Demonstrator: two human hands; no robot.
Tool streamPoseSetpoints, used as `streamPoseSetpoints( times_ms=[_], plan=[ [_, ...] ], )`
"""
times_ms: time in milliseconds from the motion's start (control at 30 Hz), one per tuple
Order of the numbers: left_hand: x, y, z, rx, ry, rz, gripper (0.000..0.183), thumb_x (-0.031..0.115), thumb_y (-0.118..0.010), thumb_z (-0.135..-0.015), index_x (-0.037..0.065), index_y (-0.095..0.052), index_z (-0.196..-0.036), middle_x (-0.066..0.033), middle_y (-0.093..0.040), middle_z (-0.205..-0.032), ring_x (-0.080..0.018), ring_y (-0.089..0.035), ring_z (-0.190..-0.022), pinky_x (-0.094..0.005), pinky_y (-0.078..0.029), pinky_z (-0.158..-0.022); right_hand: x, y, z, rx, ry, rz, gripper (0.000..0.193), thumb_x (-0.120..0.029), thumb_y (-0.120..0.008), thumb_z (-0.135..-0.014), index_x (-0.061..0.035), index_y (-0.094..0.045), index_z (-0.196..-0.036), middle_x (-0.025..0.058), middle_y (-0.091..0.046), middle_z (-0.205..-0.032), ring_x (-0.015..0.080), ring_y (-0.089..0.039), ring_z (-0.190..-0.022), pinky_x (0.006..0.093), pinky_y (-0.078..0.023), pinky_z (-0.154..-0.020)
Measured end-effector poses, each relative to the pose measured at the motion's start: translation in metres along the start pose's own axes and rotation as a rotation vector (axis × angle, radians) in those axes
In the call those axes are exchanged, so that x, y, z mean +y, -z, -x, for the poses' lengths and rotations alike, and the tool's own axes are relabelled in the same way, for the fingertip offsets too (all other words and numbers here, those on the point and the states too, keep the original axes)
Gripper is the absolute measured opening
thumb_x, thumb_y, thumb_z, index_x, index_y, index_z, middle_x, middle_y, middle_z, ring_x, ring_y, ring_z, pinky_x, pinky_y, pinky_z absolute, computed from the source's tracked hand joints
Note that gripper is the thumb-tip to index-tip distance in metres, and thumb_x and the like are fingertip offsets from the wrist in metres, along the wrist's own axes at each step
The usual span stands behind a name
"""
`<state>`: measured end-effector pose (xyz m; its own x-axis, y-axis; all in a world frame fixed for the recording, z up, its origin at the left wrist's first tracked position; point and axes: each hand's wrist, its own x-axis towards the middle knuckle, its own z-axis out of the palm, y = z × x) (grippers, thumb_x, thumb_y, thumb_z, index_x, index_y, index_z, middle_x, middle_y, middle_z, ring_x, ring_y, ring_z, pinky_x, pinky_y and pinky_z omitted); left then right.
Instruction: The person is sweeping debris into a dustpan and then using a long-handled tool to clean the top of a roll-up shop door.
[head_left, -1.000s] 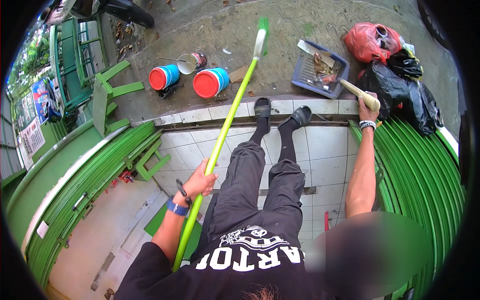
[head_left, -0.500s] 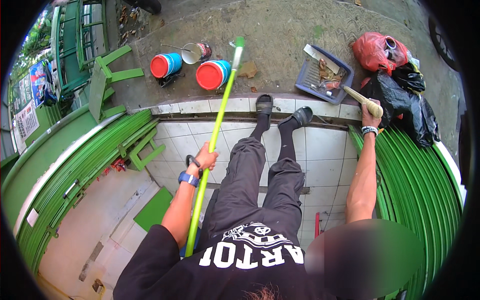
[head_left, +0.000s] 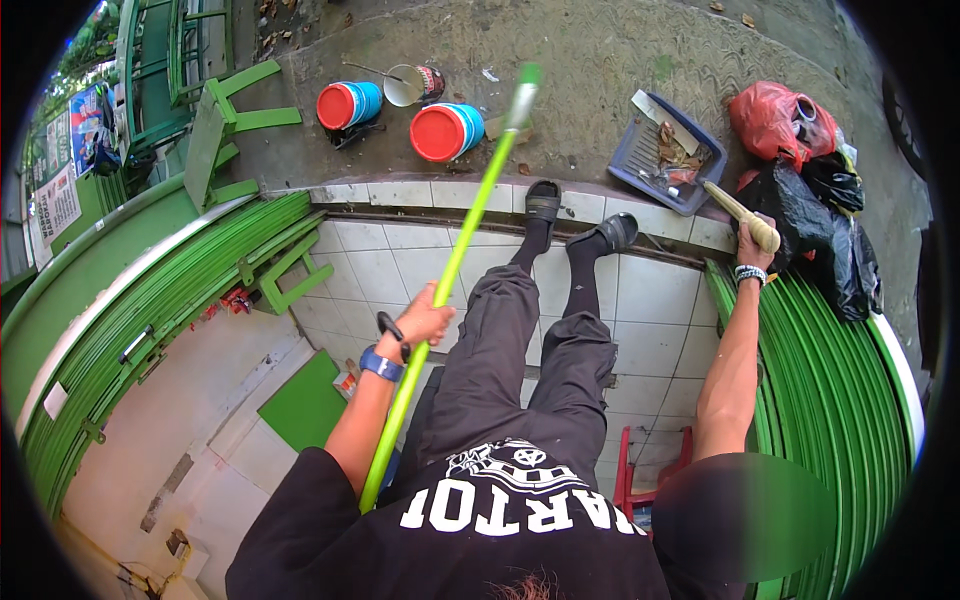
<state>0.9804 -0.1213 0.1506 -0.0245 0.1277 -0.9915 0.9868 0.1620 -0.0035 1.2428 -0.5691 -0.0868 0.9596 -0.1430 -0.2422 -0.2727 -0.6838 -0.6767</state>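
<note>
My left hand [head_left: 425, 317] is wrapped round a long lime-green pole [head_left: 465, 238]. The pole slants from beside my torso to a green and white tip above the pavement, and its near end is hidden by my shirt. Out to the right, my right hand [head_left: 756, 243] grips the pale handle of a blue-grey dustpan [head_left: 650, 187]. The pan rests on the pavement by the tiled ledge, with dry leaves, a pale strip and scraps of litter in it.
Two red-lidded blue buckets [head_left: 438, 133] and an open tin [head_left: 404, 86] stand on the pavement ahead. Red and black rubbish bags [head_left: 782, 122] lie right of the dustpan. Green folded shutters [head_left: 835, 370] flank the tiled doorway. A green stool [head_left: 215, 140] lies on its side at left.
The pole's far tip has swung to the right and slightly away, and my left hand has shifted a little right with it. My right hand still holds the dustpan's handle.
</note>
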Motion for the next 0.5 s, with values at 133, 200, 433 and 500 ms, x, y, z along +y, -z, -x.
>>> streamPoseSetpoints(
  times_ms=[133,200,433,500],
  plan=[
    [-0.011,0.034,0.005,0.025,0.093,0.259,0.023,0.007,-0.048,-0.083,0.011,-0.036,-0.103,0.0025,-0.033,-0.057,-0.0048,-0.031,-0.042,-0.0192,-0.025,-0.034,0.021,0.008,-0.004,-0.015,-0.01,0.007,0.027,-0.023,-0.067,-0.072,-0.0093,-0.057,-0.094,0.0047,-0.062,-0.083,0.0162,-0.06,-0.079,0.0286,-0.046,-0.072],
    [-0.012,0.04,0.002,0.037,0.074,0.246,0.023,0.007,-0.049,-0.083,0.011,-0.036,-0.102,0.0017,-0.034,-0.057,-0.0059,-0.032,-0.042,-0.0198,-0.027,-0.034,0.018,0.002,-0.011,-0.066,-0.053,-0.029,0.027,-0.023,-0.066,-0.073,-0.0091,-0.056,-0.094,0.0048,-0.061,-0.084,0.016,-0.059,-0.08,0.0287,-0.046,-0.073],
    [-0.004,0.039,-0.015,0.092,0.046,0.113,0.025,0.006,-0.049,-0.082,0.009,-0.034,-0.101,-0.001,-0.038,-0.058,-0.0083,-0.036,-0.042,-0.0215,-0.03,-0.034,0.021,0.008,-0.004,-0.031,-0.033,0.045,0.029,-0.027,-0.066,-0.072,-0.0138,-0.056,-0.097,0.0053,-0.062,-0.086,0.0175,-0.061,-0.081,0.0309,-0.046,-0.074],
    [0.0,0.04,-0.026,0.134,0.055,0.005,0.026,0.005,-0.048,-0.081,0.007,-0.033,-0.102,-0.0017,-0.039,-0.058,-0.0094,-0.037,-0.041,-0.0238,-0.031,-0.033,0.01,0.001,0.001,-0.033,-0.027,0.061,0.028,-0.025,-0.066,-0.073,-0.0137,-0.055,-0.096,0.0053,-0.062,-0.086,0.0169,-0.06,-0.081,0.0303,-0.046,-0.074]
  ],
)
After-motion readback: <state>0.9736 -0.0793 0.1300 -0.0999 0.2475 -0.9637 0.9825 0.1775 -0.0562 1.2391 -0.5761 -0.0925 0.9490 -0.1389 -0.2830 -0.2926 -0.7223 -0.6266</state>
